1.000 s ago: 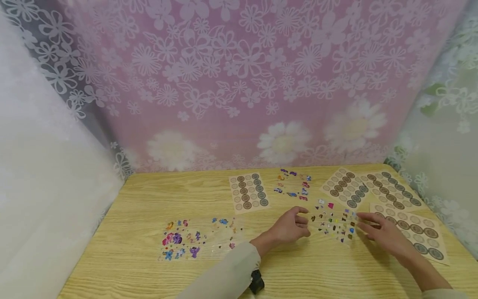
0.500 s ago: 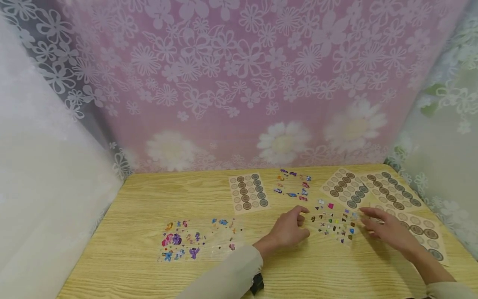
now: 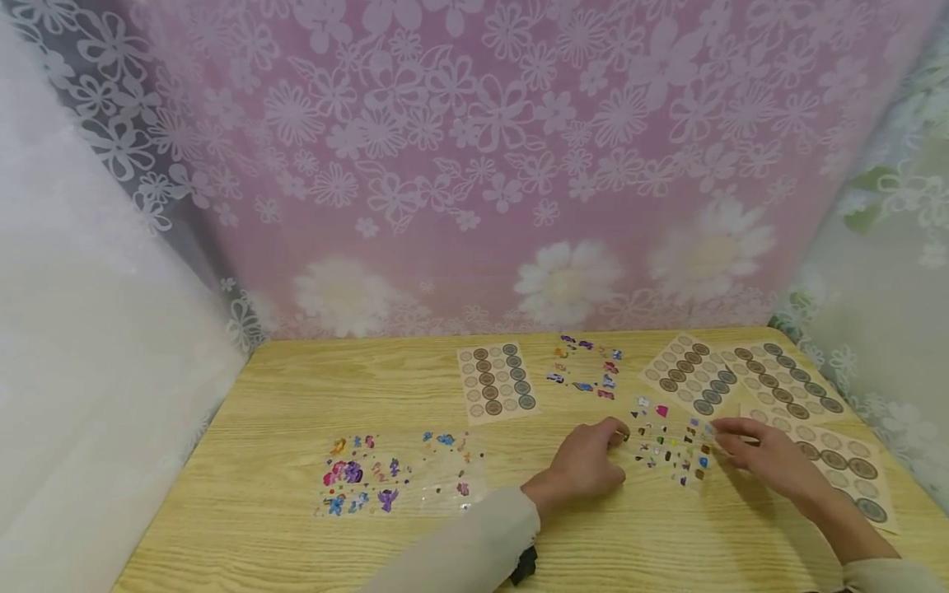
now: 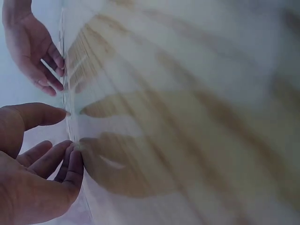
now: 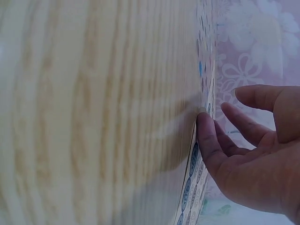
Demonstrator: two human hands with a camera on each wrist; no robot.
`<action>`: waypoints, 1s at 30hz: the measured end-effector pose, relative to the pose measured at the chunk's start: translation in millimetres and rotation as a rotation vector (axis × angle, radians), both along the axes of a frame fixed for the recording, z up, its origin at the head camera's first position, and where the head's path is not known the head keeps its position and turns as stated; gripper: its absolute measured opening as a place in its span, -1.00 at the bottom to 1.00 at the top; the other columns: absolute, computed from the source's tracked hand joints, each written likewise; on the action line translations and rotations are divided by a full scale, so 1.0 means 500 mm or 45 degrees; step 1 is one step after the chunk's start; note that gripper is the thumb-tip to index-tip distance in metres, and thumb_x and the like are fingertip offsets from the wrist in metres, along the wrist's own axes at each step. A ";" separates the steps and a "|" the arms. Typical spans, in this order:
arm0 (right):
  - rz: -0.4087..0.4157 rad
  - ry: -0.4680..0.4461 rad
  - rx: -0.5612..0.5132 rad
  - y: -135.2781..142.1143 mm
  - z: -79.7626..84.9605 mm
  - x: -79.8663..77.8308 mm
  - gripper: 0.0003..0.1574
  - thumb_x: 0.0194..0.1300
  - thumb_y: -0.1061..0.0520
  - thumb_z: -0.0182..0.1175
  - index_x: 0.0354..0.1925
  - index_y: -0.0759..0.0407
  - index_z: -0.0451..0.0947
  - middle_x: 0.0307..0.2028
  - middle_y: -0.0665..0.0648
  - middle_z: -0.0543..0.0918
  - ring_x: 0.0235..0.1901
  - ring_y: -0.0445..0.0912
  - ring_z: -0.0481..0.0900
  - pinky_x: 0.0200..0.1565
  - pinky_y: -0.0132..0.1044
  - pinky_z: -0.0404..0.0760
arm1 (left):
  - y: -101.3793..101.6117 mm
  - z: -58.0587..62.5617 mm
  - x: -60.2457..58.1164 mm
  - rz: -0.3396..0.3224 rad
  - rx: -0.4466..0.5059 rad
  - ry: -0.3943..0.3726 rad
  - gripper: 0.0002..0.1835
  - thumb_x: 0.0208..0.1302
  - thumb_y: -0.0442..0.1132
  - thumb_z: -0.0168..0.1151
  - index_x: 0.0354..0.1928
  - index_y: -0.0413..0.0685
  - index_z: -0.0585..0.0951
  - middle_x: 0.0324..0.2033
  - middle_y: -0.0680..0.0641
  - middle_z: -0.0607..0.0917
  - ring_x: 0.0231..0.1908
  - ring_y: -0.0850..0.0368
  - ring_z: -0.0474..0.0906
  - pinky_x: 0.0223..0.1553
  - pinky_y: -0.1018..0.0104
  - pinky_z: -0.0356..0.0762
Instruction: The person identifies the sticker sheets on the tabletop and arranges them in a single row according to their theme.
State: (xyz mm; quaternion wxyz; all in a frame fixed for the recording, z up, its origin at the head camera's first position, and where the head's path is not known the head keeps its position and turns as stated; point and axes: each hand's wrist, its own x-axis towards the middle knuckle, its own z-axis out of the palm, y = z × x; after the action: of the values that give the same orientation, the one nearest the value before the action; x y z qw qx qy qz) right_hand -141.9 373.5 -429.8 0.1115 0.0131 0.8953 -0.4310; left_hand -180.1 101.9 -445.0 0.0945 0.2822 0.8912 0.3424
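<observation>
A clear sticker sheet [image 3: 668, 455] with small multicoloured stickers lies on the table between the two hands. My left hand [image 3: 582, 463] reaches in from the left, its fingertips right at the sheet's left edge. In the left wrist view, the left thumb [image 4: 44, 114] stands apart from the fingers, whose tips rest low against the surface. On the opposite side, my right hand [image 3: 771, 461] has its fingertips by the sheet's right edge. The right wrist view shows the right hand [image 5: 248, 164] with one fingertip touching down and its thumb spread away.
Several tan sheets of printed round stickers, such as this one [image 3: 767, 379], lie at the right. Another tan sheet [image 3: 498, 383] lies at the back. Clear sheets of cartoon pony stickers lie at the back [image 3: 608, 381] and left [image 3: 352, 472]. A flowered curtain [image 3: 474, 206] hangs behind.
My left hand has moved a little right, up to the sheet's left edge. The right fingers have shifted slightly at the right edge. The sheet stays nearly in place.
</observation>
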 end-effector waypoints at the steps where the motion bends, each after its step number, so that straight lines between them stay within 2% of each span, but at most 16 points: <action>1: -0.001 0.004 0.007 -0.001 -0.001 -0.001 -0.24 0.33 -0.17 -0.12 0.23 0.38 0.13 0.10 0.46 0.26 -0.13 0.15 0.49 -0.25 -0.15 0.51 | 0.001 0.000 0.000 -0.003 -0.029 0.029 -0.46 -0.12 -0.30 0.30 0.02 0.14 0.45 -0.10 0.22 0.54 -0.10 0.36 0.38 -0.08 0.49 0.30; 6: -0.020 0.015 0.008 -0.007 0.000 -0.004 -0.26 0.32 -0.17 -0.10 0.22 0.35 0.16 0.02 0.39 0.36 -0.18 0.05 0.51 -0.30 -0.21 0.52 | 0.002 0.002 -0.001 -0.029 -0.119 0.093 -0.43 -0.12 -0.22 0.35 0.04 0.16 0.45 -0.12 0.25 0.52 -0.21 0.37 0.35 -0.12 0.53 0.29; 12: -0.027 -0.030 -0.249 -0.017 0.001 -0.010 -0.28 0.33 -0.10 -0.08 0.21 0.40 0.10 -0.06 0.39 0.36 -0.21 0.04 0.54 -0.25 -0.20 0.53 | 0.004 0.005 -0.001 -0.034 -0.188 0.108 -0.44 -0.10 -0.16 0.36 0.04 0.20 0.45 -0.17 0.26 0.51 -0.31 0.37 0.30 -0.21 0.57 0.28; 16: -0.039 -0.072 -0.329 -0.018 -0.003 -0.015 -0.28 0.31 -0.08 -0.05 0.20 0.41 0.10 -0.08 0.34 0.37 -0.24 0.01 0.55 -0.22 -0.22 0.53 | 0.004 0.012 0.001 -0.037 -0.212 0.102 -0.45 -0.10 -0.16 0.36 0.03 0.21 0.45 -0.16 0.26 0.50 -0.28 0.38 0.32 -0.20 0.57 0.28; 21: -0.001 -0.115 -0.361 -0.015 -0.011 -0.017 -0.28 0.31 -0.05 -0.03 0.21 0.45 0.12 0.00 0.34 0.40 -0.21 -0.06 0.55 -0.21 -0.23 0.53 | 0.002 0.016 0.001 -0.047 -0.222 0.082 -0.45 -0.10 -0.16 0.36 0.03 0.20 0.46 -0.13 0.27 0.50 -0.25 0.39 0.32 -0.16 0.57 0.28; 26: 0.027 -0.134 -0.366 -0.012 -0.014 -0.020 -0.25 0.32 -0.04 -0.04 0.23 0.48 0.08 0.09 0.38 0.35 -0.15 -0.12 0.54 -0.19 -0.25 0.52 | -0.002 0.013 -0.003 -0.074 -0.211 0.079 -0.43 -0.11 -0.18 0.36 0.05 0.19 0.44 -0.14 0.27 0.50 -0.21 0.40 0.34 -0.13 0.56 0.28; 30: 0.029 -0.133 -0.351 -0.010 -0.016 -0.019 -0.25 0.31 -0.04 -0.03 0.24 0.45 0.08 0.09 0.35 0.36 -0.17 -0.12 0.55 -0.20 -0.25 0.52 | -0.007 0.008 -0.010 -0.063 -0.134 0.032 -0.43 -0.12 -0.24 0.34 0.04 0.18 0.45 -0.28 0.23 0.47 -0.31 0.40 0.34 -0.27 0.56 0.31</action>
State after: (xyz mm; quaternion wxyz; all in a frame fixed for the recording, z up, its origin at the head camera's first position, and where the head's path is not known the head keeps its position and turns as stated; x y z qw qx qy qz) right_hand -151.3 368.4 -437.9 0.1637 0.0100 0.8206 -0.5474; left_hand -184.9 98.5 -441.2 0.1065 0.3031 0.9018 0.2891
